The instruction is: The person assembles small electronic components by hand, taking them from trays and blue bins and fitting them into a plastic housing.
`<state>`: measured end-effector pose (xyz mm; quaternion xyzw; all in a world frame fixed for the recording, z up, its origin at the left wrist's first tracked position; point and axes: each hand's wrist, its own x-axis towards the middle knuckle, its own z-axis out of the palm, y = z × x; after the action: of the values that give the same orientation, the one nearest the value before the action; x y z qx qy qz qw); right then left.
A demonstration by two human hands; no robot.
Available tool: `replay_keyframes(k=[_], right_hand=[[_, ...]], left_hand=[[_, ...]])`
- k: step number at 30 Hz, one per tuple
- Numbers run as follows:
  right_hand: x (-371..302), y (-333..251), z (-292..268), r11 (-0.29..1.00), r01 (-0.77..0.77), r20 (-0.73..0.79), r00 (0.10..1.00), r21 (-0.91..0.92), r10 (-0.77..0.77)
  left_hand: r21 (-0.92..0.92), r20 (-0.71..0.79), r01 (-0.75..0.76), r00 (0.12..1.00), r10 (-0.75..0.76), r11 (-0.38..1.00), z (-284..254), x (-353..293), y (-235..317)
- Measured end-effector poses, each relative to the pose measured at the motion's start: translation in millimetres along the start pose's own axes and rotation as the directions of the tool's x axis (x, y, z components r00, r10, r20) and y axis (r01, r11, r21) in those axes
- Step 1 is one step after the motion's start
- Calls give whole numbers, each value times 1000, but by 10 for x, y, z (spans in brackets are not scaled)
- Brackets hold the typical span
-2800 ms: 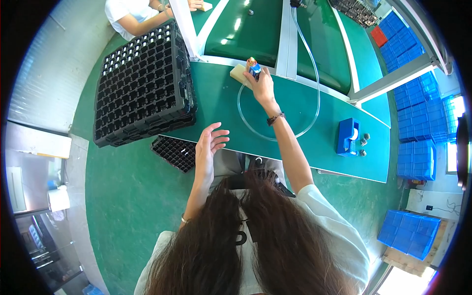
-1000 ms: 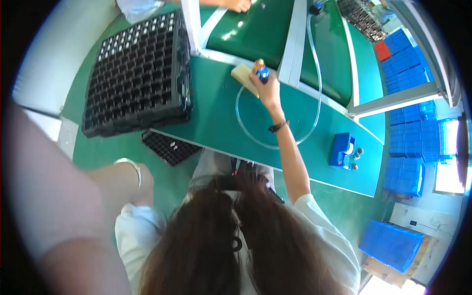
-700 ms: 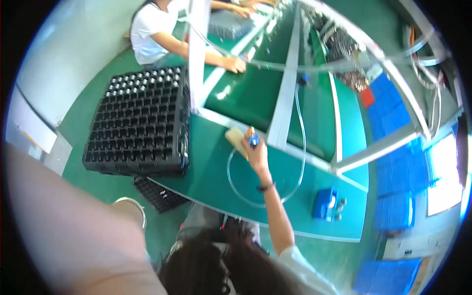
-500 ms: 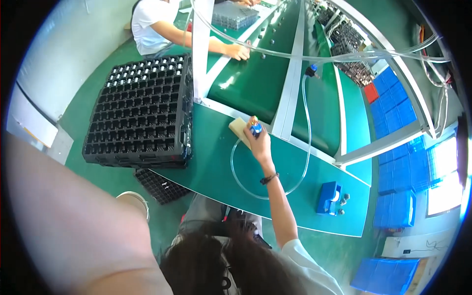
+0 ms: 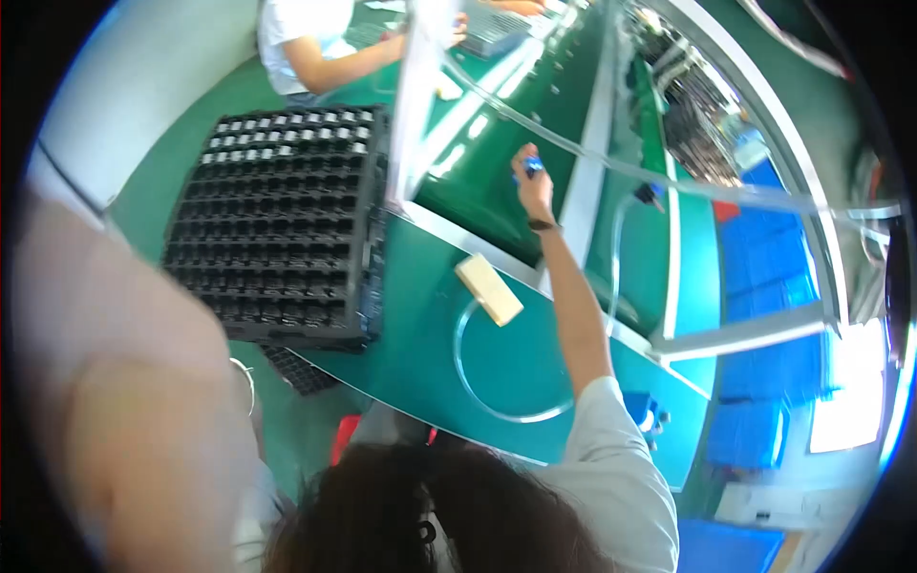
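My right hand (image 5: 537,196) reaches out over the green conveyor belt (image 5: 478,196), its fingers closed around a small blue part (image 5: 532,166). Blur and the fingers hide the part's exact kind. On the green table behind the hand lies a cream-coloured block (image 5: 489,288), apart from it. A clear hose (image 5: 460,358) loops on the table, one end running up to that block. My left arm (image 5: 143,401) fills the lower left, large and blurred, and its hand is outside the picture.
A stack of black compartment trays (image 5: 272,229), its far rows filled with white-and-silver pieces, stands left. A co-worker's arm (image 5: 349,69) is beyond a white frame post (image 5: 420,105). At right are a blue holder (image 5: 638,409) and blue crates (image 5: 764,315). Dark hair covers the bottom.
My right hand has moved forward from beside the cream block to over the belt, still holding the blue part. The co-worker's hand has drawn back from the belt. The whole view has shifted slightly.
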<state>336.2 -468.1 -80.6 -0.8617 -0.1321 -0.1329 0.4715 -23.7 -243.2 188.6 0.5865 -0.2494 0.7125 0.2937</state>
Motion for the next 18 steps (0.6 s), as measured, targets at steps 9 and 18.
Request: replay_keyframes(k=[9, 18], right_hand=[[236, 283, 261, 995, -42, 31, 999, -93, 45], [250, 221, 231, 988, 32, -44, 998, -152, -39]], left_hand=[[815, 312, 210, 627, -714, 541, -550, -1111, -1475], [957, 170, 183, 267, -949, 223, -607, -1649, -2114]])
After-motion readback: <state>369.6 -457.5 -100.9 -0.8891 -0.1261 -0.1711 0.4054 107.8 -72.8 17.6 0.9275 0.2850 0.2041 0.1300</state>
